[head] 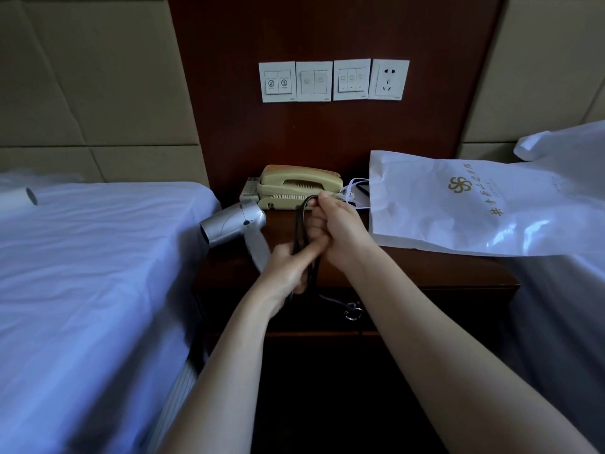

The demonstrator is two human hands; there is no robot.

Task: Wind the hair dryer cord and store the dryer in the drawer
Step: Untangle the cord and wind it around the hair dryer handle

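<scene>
The silver hair dryer (234, 221) is laid at the left edge of the dark wooden nightstand (425, 267), just in front of a beige telephone (299, 185). Its black cord (299, 224) is gathered in long loops above the nightstand. The top of the loops is pinched by the curled fingers of the right hand (340, 231). The lower part is gripped by the left hand (288, 270), fingers closed round it. The drawer (425, 309) below is seen shut.
</scene>
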